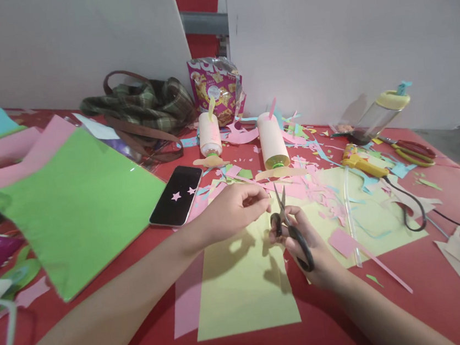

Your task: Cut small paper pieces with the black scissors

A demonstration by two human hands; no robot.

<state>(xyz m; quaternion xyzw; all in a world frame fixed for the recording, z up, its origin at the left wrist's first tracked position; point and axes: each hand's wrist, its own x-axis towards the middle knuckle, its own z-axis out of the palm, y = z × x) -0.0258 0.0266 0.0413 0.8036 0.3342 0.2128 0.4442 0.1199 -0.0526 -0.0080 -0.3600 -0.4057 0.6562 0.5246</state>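
Observation:
My right hand (304, 241) holds a pair of scissors (300, 242) with black handles, its blades pointing up and slightly parted. Just left of the blades, my left hand (238, 207) is closed, thumb and fingers pinched together; whatever is between the fingertips is too small to make out. Below both hands lies a sheet of yellow paper (244, 298), partly over a pink sheet (187, 305). A black phone (171, 209) with two small pink paper stars (175, 196) on its screen rests beyond my left forearm.
Two paper-wrapped cylinders (273, 140) stand beyond my hands among scattered paper scraps. A yellow glue gun (362, 163) with a cord, red-handled scissors (414, 149) and a tilted bottle (381, 113) are at right. Green paper (80, 206) covers the left; a snack bag (218, 90) stands behind.

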